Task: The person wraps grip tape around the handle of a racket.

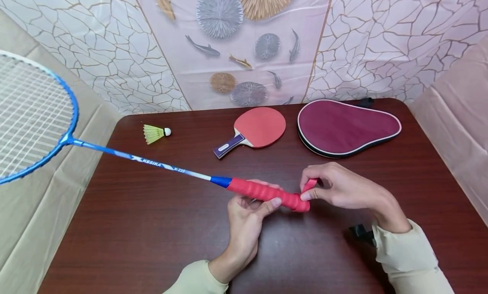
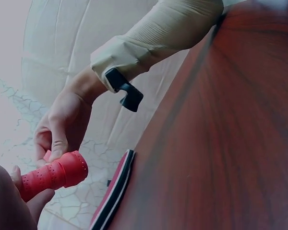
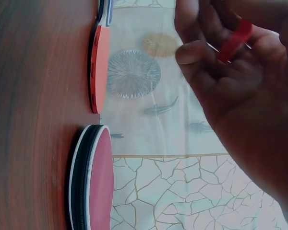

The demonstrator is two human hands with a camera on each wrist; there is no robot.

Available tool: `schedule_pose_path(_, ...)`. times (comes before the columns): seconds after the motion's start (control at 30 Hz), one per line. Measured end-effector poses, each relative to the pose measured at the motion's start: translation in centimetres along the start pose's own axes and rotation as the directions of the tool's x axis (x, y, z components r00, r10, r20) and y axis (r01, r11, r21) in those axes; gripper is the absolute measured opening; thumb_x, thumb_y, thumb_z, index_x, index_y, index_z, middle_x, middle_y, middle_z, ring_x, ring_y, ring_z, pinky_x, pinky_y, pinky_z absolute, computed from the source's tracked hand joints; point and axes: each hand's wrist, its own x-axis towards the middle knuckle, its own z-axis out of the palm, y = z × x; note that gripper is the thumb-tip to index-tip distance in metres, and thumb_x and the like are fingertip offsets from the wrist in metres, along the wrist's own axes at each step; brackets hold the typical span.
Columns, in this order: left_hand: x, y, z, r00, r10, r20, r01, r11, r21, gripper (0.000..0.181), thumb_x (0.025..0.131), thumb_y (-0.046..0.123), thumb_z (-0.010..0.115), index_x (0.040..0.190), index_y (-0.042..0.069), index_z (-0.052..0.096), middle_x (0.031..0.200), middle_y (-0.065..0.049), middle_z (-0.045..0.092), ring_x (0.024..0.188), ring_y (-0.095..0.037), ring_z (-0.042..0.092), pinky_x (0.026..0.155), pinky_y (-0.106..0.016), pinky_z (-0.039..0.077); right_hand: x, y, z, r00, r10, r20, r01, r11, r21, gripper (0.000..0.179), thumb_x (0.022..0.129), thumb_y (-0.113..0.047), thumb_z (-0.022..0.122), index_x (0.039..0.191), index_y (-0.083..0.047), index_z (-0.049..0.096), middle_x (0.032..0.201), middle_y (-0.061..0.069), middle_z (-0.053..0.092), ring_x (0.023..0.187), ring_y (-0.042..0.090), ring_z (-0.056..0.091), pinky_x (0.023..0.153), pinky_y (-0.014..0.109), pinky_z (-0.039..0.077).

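Note:
A blue and white badminton racket (image 1: 152, 162) slants across the head view, its strung head cut off at the left edge. Red perforated grip tape (image 2: 43, 178) is wound in ridges round its handle. My left hand (image 1: 245, 224) holds the handle from below, thumb lying along the near side. Close to the butt end, my right hand (image 1: 343, 188) pinches a short loose strip of the tape (image 1: 309, 184) between thumb and fingers. In the right wrist view, a piece of that red strip (image 3: 235, 42) shows among the curled fingers.
A red table tennis paddle (image 1: 263, 126) lies behind the handle on the dark wooden table (image 1: 152, 243). To its right is a maroon zipped paddle case (image 1: 347, 126). A yellow shuttlecock (image 1: 155, 133) lies at the back left. Patterned cloth (image 1: 244, 52) hangs behind the table.

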Motion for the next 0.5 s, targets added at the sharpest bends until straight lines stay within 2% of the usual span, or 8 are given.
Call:
schedule_pose_path(0.17,0.21,0.45,-0.34,0.999,0.02,0.028,-0.021,1.0,0.019,0.036,0.078,-0.002,0.08,0.109,0.002,0.062,0.103,-0.019,0.07,0.097,-0.038,0.068,0.079,-0.038,0.057,0.24,-0.14,-0.03,0.999,-0.004,-0.048,0.003,1.0,-0.025,0.017,0.09,-0.02,0.074,0.091,-0.032,0.062,0.083,-0.018,0.061,0.074,0.003,0.056,0.065,0.024,0.046)
schedule_pose_path(0.3,0.32,0.56,-0.32,0.999,0.015,0.037,-0.016,1.0,0.027,0.035,0.079,-0.002,0.079,0.11,0.003,0.062,0.104,-0.019,0.07,0.097,-0.037,0.068,0.08,-0.038,0.057,0.27,-0.21,-0.07,0.999,0.011,-0.045,-0.011,1.0,0.003,0.013,0.09,-0.025,0.073,0.092,-0.03,0.063,0.093,-0.015,0.063,0.085,0.004,0.06,0.071,0.026,0.049)
schedule_pose_path(0.37,0.35,0.49,-0.22,0.999,0.008,0.034,-0.008,1.0,0.012,0.039,0.08,-0.004,0.078,0.113,0.002,0.059,0.105,-0.02,0.07,0.098,-0.037,0.067,0.08,-0.039,0.057,0.22,-0.3,-0.1,0.999,0.023,-0.036,-0.023,1.0,0.015,0.011,0.09,-0.027,0.073,0.093,-0.03,0.063,0.095,-0.015,0.065,0.087,0.005,0.061,0.073,0.025,0.049)
schedule_pose_path(0.5,0.31,0.25,-0.01,1.0,-0.021,0.012,0.022,0.999,-0.039,0.047,0.081,-0.005,0.076,0.12,0.0,0.049,0.108,-0.024,0.068,0.099,-0.037,0.067,0.079,-0.04,0.057,0.07,-0.57,-0.27,0.999,0.04,-0.013,-0.039,0.999,0.037,0.009,0.09,-0.028,0.073,0.095,-0.031,0.065,0.089,-0.016,0.066,0.082,0.007,0.061,0.071,0.023,0.049)
